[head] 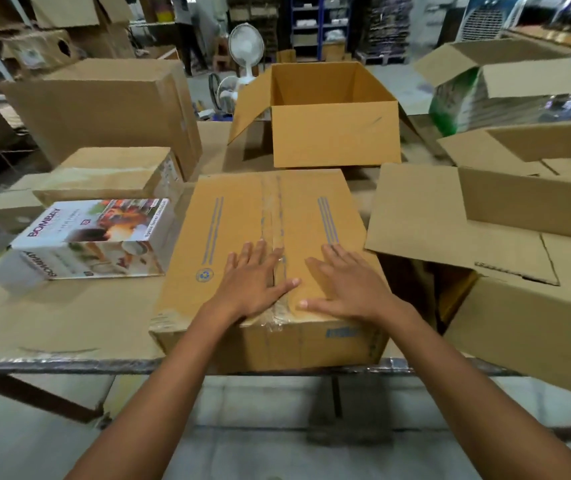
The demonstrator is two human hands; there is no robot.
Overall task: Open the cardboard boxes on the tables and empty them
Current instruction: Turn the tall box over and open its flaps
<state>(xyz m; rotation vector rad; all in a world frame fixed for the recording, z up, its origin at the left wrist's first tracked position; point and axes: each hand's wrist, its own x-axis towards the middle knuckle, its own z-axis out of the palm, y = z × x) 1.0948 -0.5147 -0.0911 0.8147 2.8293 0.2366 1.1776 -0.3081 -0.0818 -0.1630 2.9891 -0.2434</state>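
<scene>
A closed cardboard box (242, 216) sits at the table's near edge, its top flaps meeting along a taped centre seam. My left hand (253, 280) lies flat on the left flap beside the seam, fingers straight. My right hand (341, 284) lies flat on the right flap, fingers spread. Both rest near the box's front end. Behind it stands an open cardboard box (336, 133) with its flaps up.
A printed white product box (93, 237) lies left of the closed box, with closed cartons (111, 109) behind it. Opened cartons with spread flaps (450, 220) crowd the right side. The table's front edge (69, 363) is wrapped in plastic film. A fan (246, 46) stands behind.
</scene>
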